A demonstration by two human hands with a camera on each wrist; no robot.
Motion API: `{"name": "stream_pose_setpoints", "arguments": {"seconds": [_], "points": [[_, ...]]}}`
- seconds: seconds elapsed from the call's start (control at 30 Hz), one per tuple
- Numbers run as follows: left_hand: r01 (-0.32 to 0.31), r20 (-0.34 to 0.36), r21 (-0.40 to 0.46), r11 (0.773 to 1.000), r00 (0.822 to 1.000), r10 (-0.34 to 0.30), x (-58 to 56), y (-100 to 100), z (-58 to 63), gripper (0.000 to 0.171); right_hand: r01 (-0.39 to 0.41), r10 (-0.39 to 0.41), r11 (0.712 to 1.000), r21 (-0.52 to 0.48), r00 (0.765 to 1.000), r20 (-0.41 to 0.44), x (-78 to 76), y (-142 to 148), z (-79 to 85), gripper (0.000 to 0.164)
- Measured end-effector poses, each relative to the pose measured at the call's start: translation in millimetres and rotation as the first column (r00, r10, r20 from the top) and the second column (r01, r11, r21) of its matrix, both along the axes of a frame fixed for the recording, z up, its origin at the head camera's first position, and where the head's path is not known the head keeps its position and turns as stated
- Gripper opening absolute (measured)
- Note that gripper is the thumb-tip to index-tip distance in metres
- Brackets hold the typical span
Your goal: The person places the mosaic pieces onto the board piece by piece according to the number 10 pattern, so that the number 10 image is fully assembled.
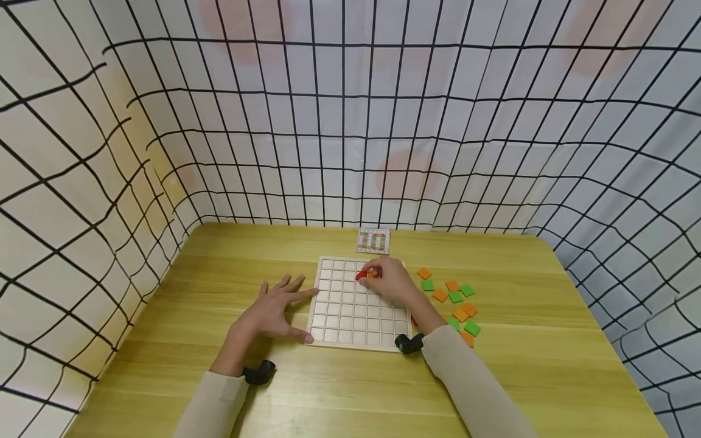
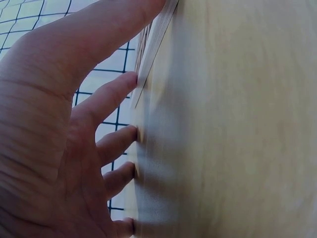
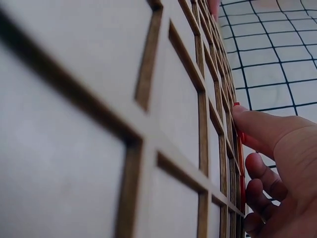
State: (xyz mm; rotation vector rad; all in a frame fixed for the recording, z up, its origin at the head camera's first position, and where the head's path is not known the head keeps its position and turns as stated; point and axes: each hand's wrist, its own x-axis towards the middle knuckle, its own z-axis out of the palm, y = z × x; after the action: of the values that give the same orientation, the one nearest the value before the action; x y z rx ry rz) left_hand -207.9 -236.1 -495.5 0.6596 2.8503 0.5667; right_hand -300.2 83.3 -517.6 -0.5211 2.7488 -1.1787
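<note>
A pale square grid board (image 1: 341, 311) lies on the wooden table, with rows of shallow square cells. Over its far part, my right hand (image 1: 391, 281) pinches a red tile (image 1: 361, 275) between thumb and fingers. An orange tile (image 1: 372, 274) shows right beside it, partly covered by the fingers. In the right wrist view the thumb of the right hand (image 3: 292, 148) presses at red pieces (image 3: 241, 136) along the grid. My left hand (image 1: 272, 311) is spread at the board's left side, thumb and index fingertip at its edge; the left wrist view shows those fingers (image 2: 106, 99) extended.
Several loose orange (image 1: 424, 274) and green tiles (image 1: 428, 285) lie scattered right of the board, some hidden by the right forearm. A small coloured pattern card (image 1: 373, 241) lies beyond the board. Black wire grid over white sheeting (image 1: 350, 121) encloses the table's back and sides.
</note>
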Motion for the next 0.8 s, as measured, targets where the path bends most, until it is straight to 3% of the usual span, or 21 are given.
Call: {"name": "stream_pose_setpoints", "arguments": {"seconds": [0.5,0.8], "points": [[0.0,-0.002,0.003,1.0,1.0,0.0,0.0,0.3,0.4,0.105,-0.017,0.018,0.998,-0.058,1.0,0.012,-0.2,5.3,-1.2,0.029],[-0.005,0.012,0.001,1.0,1.0,0.005,-0.2,-0.4,-0.1,0.106,0.025,-0.027,0.993,-0.112,0.999,-0.021,2.1,17.3,-0.7,0.029]]}}
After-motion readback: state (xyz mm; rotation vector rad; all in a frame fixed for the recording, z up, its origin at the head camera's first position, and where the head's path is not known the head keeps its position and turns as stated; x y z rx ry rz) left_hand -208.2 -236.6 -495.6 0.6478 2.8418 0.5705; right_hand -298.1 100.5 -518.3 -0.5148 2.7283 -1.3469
